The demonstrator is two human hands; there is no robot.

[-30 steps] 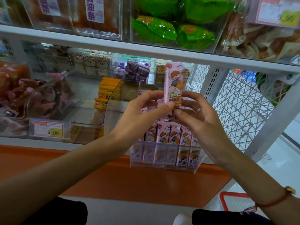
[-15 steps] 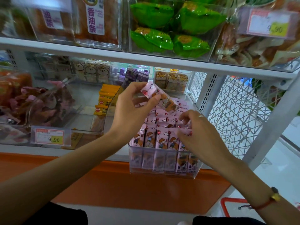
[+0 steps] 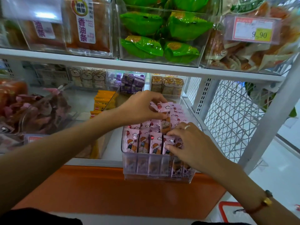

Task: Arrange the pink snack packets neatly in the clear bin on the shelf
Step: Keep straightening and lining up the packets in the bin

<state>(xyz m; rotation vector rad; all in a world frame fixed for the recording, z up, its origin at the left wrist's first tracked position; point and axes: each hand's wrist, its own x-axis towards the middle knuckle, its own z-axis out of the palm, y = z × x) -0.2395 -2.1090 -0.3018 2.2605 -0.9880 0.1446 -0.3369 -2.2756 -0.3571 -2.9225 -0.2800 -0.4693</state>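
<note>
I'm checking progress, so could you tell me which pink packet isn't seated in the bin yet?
The packet pinched by the left hand: it sticks up above the standing rows, behind the front row.
</note>
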